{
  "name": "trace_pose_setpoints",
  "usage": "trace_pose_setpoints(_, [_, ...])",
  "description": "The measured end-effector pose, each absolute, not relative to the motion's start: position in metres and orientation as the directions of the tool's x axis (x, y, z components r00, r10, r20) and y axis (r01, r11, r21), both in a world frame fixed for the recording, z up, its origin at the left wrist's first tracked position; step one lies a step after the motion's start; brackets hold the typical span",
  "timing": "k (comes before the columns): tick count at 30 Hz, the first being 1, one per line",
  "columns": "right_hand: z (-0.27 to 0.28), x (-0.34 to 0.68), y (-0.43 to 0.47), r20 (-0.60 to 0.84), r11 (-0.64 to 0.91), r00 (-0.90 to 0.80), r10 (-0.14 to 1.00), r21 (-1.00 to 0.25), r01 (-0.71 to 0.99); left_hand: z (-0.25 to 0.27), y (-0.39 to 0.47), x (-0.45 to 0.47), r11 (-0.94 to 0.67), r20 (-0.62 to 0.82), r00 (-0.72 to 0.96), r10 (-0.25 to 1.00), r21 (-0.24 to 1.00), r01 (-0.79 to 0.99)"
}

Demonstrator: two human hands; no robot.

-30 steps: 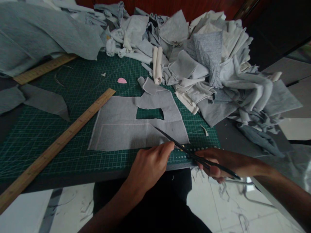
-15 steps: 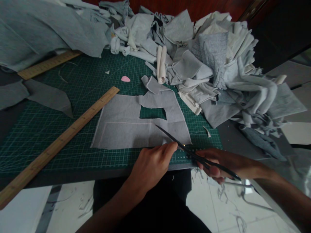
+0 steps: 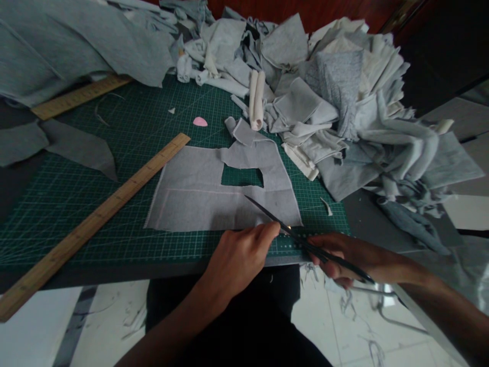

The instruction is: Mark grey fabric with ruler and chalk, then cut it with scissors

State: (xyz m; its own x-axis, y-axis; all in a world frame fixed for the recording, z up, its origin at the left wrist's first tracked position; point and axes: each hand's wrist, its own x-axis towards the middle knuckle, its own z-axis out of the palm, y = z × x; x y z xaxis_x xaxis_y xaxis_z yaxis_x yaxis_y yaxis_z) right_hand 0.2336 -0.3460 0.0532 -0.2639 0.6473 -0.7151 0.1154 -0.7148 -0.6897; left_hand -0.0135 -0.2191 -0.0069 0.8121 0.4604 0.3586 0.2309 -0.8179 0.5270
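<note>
My right hand (image 3: pixel 336 257) is closed round the handles of a pair of black scissors (image 3: pixel 275 219) at the near right of the table. Their visible blade lies across a grey fabric piece (image 3: pixel 194 206), its tip pointing away and to the left. A second blade cannot be made out. The fabric is spread flat, with a roughly rectangular hole in it and a pale drawn line to the left of the blade tip. At the near edge of the fabric, my left hand (image 3: pixel 240 260) has its fingers closed beside the blade, pinching the cloth there; the fingertips are partly hidden.
Beneath the fabric lies a green gridded cutting mat (image 3: pixel 153 112). A wooden ruler (image 3: pixel 99 219) slants along its left side, and another ruler (image 3: pixel 80 96) lies farther back. A pink chalk piece (image 3: pixel 200 121) sits behind the fabric. Heaped grey cloth (image 3: pixel 317 97) fills the back and right.
The view has shifted slightly. Both hands, the scissors and the fabric keep almost the same places relative to each other.
</note>
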Motion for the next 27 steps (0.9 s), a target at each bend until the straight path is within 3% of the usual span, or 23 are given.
trace_pose_setpoints(13, [0.0611, 0.2325, -0.3394, -0.764, -0.682, -0.175, 0.620, -0.636, 0.361, -0.0058, -0.2190, -0.0139, -0.822, 0.397, 0.791, 0.466, 0.526, 0.220])
trace_pose_setpoints(27, [0.0533, 0.2339, -0.3432, -0.762, -0.706, -0.185, 0.620, -0.645, 0.292, -0.0068, -0.2181, -0.0110, -0.830, 0.408, 0.786, 0.465, 0.509, 0.226])
